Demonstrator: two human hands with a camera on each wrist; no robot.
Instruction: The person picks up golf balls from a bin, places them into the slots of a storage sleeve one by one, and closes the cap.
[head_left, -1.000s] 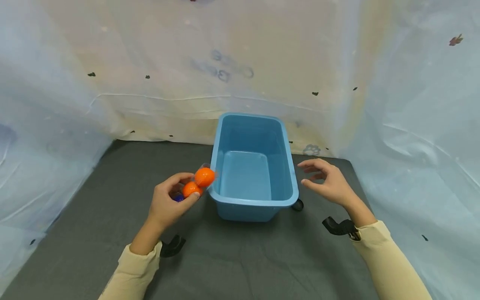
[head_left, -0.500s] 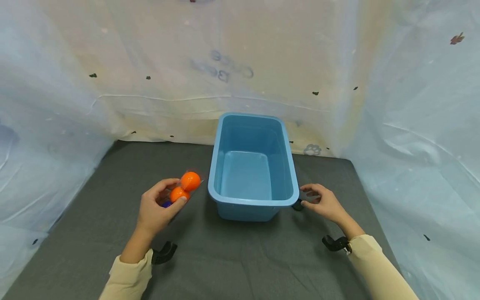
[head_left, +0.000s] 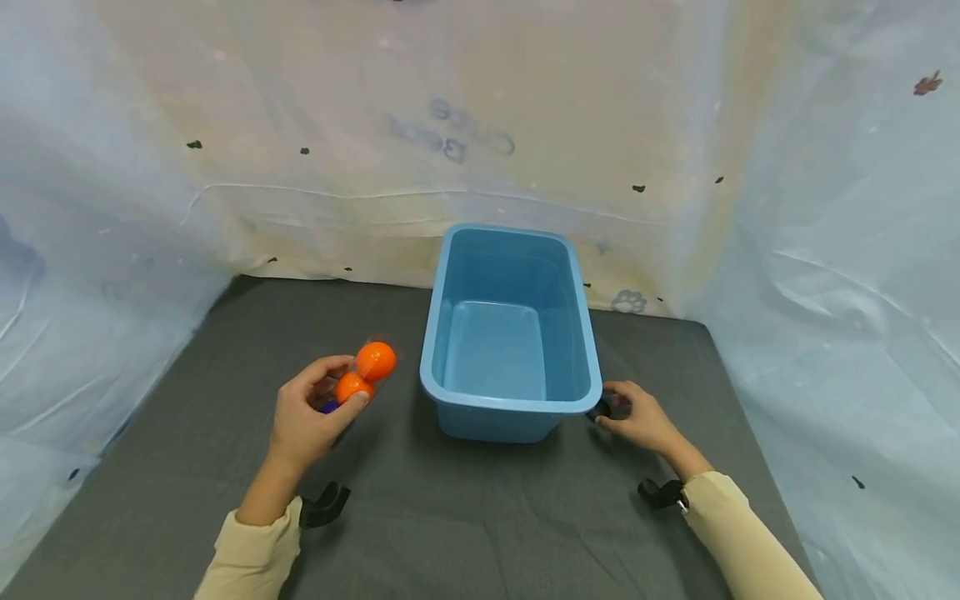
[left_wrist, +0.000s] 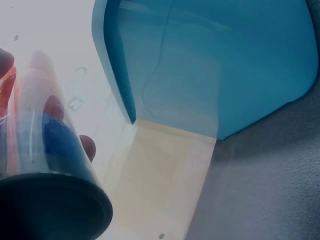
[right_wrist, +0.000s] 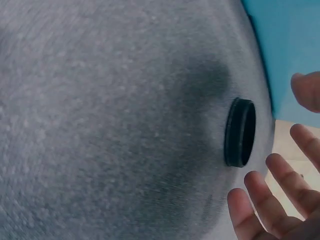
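A clear plastic tube (left_wrist: 50,145) with a dark round end (left_wrist: 55,207) is in my left hand (head_left: 295,425), whose fingers and thumb grip its sides. Inside it, two orange balls (head_left: 375,362) show in the head view, along with a bit of a blue ball (head_left: 328,406). On the cloth, close against the right side of a light blue bin (head_left: 510,403), stands a black round lid (right_wrist: 240,132) on its edge. My right hand (head_left: 639,419) hovers around this lid with parted, loosely bent fingers; the right wrist view shows a gap between them and the lid.
The bin stands upright in the middle, with nothing visible inside. Dark grey cloth (head_left: 480,517) covers the table. Pale plastic sheeting (head_left: 337,117) hangs behind and on both sides, close to the table's edges.
My left hand has drawn leftward, away from the bin's rim, carrying the tube. My right hand has come down beside the bin to the lid.
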